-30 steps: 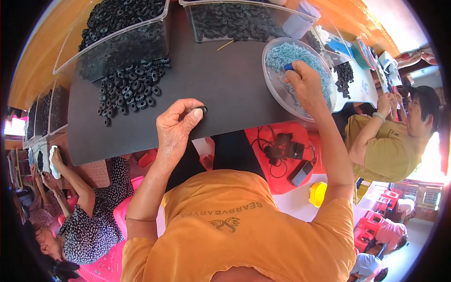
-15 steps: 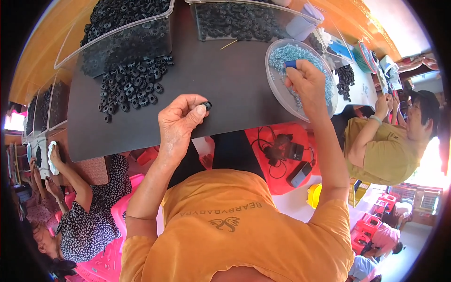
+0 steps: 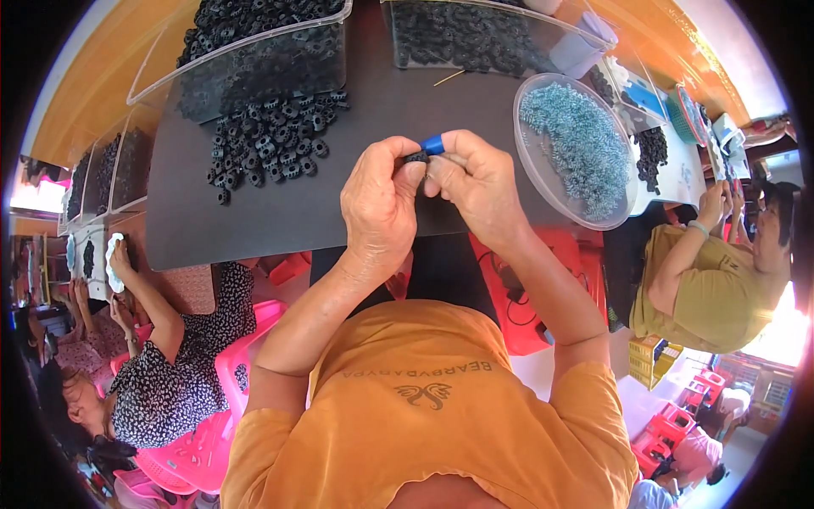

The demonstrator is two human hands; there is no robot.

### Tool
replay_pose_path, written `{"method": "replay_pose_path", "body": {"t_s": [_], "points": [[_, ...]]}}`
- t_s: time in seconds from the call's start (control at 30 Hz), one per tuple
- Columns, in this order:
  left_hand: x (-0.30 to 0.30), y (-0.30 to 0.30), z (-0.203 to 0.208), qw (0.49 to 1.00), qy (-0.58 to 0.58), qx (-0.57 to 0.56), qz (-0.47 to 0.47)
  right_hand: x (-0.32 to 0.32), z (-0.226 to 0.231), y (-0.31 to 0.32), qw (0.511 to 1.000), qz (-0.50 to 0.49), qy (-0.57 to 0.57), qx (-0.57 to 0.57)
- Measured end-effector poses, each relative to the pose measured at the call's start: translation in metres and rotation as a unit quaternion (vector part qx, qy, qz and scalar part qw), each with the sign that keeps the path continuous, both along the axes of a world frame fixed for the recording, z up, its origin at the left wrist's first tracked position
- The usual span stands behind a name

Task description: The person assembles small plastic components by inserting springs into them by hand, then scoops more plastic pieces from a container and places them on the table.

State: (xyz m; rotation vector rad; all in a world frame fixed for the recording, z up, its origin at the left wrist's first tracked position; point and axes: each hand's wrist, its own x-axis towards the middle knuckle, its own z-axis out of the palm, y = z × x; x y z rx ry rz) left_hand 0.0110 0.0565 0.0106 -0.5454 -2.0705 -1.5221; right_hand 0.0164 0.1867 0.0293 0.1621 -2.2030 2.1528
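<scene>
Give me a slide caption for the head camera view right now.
Left hand and right hand meet at a small black piece, pale-blue pieces in a clear tray at right.

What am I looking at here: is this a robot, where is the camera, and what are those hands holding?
No robot: these are a person's own hands. The camera sits on that person's head, looking down through a very wide lens, so straight edges bend. The left hand pinches a small black piece, mostly hidden by fingers; the right hand, with a blue band on one finger, meets it there. On the dark table lie loose black pieces, a thin stick and a clear round dish of pale blue beads.
</scene>
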Motion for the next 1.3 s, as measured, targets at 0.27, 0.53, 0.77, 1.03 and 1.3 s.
{"method": "replay_pose_path", "body": {"t_s": [0.27,0.53,0.77,1.03,1.3], "points": [[-0.008,-0.005,0.0,0.946,-0.263,0.176,-0.061,0.003,-0.019,-0.002,0.971,-0.044,0.15,0.182],[-0.01,-0.016,0.004,0.909,-0.349,0.203,-0.103,-0.001,-0.015,-0.007,0.874,-0.066,0.386,0.287],[-0.006,-0.016,0.003,0.863,-0.407,0.267,-0.134,0.011,-0.018,-0.006,0.995,-0.059,0.075,0.02],[-0.005,-0.014,0.0,0.874,-0.388,0.267,-0.12,0.012,-0.022,-0.014,0.994,-0.08,0.07,0.001],[-0.006,-0.019,0.009,0.808,-0.461,0.321,-0.18,0.011,-0.016,-0.009,0.894,-0.105,0.383,0.209]]}}
